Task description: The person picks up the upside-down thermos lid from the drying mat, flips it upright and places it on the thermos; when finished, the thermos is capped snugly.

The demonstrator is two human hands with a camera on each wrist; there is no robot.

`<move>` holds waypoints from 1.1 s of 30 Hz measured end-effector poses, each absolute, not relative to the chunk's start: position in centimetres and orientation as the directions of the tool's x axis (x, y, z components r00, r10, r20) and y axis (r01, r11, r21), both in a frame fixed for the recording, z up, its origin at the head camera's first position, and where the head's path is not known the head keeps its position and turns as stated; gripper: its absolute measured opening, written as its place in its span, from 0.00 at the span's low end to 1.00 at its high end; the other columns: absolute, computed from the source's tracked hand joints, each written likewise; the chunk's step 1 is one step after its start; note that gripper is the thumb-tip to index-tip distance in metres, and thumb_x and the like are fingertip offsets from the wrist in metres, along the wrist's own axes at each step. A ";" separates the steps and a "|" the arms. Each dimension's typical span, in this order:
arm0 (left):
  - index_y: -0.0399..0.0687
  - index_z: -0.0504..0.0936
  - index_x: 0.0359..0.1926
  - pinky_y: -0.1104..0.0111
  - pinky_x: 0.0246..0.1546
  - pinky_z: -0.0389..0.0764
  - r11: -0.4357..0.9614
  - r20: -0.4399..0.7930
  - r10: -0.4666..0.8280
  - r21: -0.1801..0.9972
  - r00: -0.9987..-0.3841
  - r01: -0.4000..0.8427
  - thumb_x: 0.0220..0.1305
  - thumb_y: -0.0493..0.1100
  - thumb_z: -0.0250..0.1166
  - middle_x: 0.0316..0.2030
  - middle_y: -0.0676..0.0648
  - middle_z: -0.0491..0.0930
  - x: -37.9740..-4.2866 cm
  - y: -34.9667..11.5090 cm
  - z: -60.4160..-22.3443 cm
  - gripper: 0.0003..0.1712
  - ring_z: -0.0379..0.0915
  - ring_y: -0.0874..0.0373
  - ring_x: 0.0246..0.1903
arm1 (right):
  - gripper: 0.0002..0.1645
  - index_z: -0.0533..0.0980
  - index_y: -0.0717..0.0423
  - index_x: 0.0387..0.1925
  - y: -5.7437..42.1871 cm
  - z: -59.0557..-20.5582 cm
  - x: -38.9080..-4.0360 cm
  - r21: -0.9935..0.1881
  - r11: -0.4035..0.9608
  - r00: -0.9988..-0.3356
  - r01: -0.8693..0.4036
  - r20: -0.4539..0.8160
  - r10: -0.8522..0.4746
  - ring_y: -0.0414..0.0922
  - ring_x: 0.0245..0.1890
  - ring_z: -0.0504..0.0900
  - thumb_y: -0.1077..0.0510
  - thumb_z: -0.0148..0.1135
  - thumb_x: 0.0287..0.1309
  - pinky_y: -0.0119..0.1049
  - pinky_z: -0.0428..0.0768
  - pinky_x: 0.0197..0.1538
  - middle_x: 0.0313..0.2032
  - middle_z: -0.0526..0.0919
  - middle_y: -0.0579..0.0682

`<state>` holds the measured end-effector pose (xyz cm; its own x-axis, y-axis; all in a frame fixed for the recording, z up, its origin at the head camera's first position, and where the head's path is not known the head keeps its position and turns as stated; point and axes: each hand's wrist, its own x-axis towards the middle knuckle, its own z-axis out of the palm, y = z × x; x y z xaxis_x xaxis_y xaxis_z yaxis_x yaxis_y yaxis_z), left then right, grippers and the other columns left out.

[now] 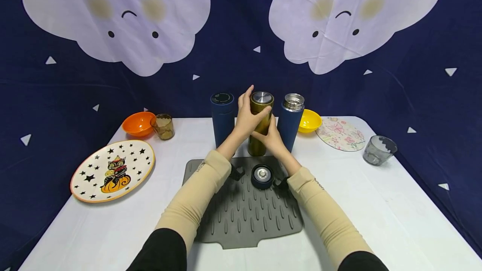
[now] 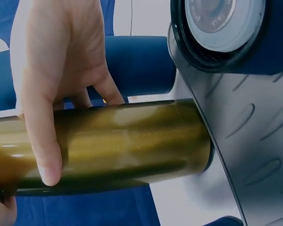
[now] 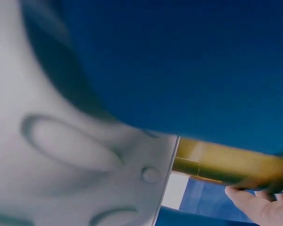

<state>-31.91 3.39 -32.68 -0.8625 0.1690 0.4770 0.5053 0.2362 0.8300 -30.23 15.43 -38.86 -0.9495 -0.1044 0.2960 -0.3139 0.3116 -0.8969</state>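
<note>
While the left hand (image 1: 246, 119) grips the gold flask (image 1: 264, 125) near its top, the right hand (image 1: 274, 139) clasps it lower. The flask is behind the gray mat (image 1: 244, 221), between two blue flasks (image 1: 223, 120). Left-sleeve lettering (image 1: 201, 165) is illegible.

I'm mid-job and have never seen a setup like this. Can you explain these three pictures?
There is no machine here: a person works with two bare hands. The wide picture comes from a head-worn camera; the two close-ups come from wrist-worn cameras, so the gold flask looks sideways there. The left hand and right hand both hold it upright. Beside it stand a lidded blue flask and an open-mouthed blue flask. A dark lid lies on the grey ridged mat. The white table also bears a cat-patterned plate, floral plate, orange bowl, yellow bowl and two glasses.
</note>
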 end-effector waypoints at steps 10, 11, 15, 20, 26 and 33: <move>0.54 0.52 0.70 0.59 0.52 0.71 0.286 0.534 0.115 0.790 -0.838 0.543 0.54 0.46 0.68 0.58 0.41 0.64 -32.0 3.4 -32.7 0.47 0.66 0.49 0.54 | 0.54 0.36 0.53 0.71 15.4 -38.8 -30.3 -0.899 0.305 -0.949 -0.316 0.294 -0.116 0.56 0.64 0.60 0.57 0.63 0.56 0.50 0.58 0.64 0.66 0.54 0.62; 0.54 0.52 0.70 0.58 0.52 0.71 0.289 0.536 0.120 0.786 -0.835 0.547 0.54 0.46 0.68 0.59 0.41 0.65 -32.0 3.4 -32.7 0.47 0.67 0.49 0.54 | 0.54 0.36 0.53 0.71 15.5 -38.7 -30.2 -0.901 0.303 -0.950 -0.312 0.290 -0.118 0.55 0.64 0.59 0.57 0.63 0.56 0.49 0.58 0.64 0.66 0.54 0.62; 0.52 0.53 0.69 0.60 0.51 0.72 0.276 0.539 0.143 0.784 -0.830 0.557 0.54 0.45 0.68 0.59 0.41 0.67 -32.2 3.1 -32.9 0.46 0.69 0.50 0.53 | 0.54 0.35 0.56 0.70 15.4 -37.7 -29.4 -0.912 0.276 -0.952 -0.304 0.278 -0.132 0.57 0.64 0.58 0.59 0.62 0.57 0.51 0.57 0.64 0.66 0.53 0.64; 0.44 0.55 0.67 0.62 0.51 0.72 0.238 0.540 0.168 0.790 -0.825 0.566 0.53 0.43 0.69 0.57 0.39 0.68 -32.5 2.8 -32.9 0.44 0.70 0.49 0.52 | 0.52 0.35 0.59 0.70 14.9 -36.2 -28.1 -0.921 0.255 -0.953 -0.294 0.263 -0.147 0.60 0.64 0.58 0.63 0.60 0.57 0.52 0.56 0.65 0.65 0.54 0.67; 0.43 0.55 0.66 0.62 0.54 0.71 0.223 0.519 0.187 0.804 -0.834 0.551 0.54 0.43 0.69 0.57 0.38 0.67 -32.5 2.5 -32.9 0.43 0.68 0.49 0.54 | 0.53 0.36 0.52 0.70 15.3 -38.4 -29.9 -0.908 0.276 -0.948 -0.316 0.290 -0.130 0.56 0.63 0.60 0.58 0.62 0.57 0.50 0.58 0.64 0.65 0.56 0.63; 0.45 0.52 0.67 0.59 0.53 0.71 0.248 0.506 0.208 0.801 -0.837 0.545 0.58 0.44 0.64 0.61 0.39 0.62 -32.1 3.0 -33.1 0.41 0.65 0.48 0.56 | 0.54 0.37 0.48 0.71 15.5 -38.6 -30.0 -0.891 0.361 -0.962 -0.274 0.258 -0.093 0.57 0.62 0.63 0.54 0.63 0.56 0.52 0.61 0.62 0.64 0.59 0.63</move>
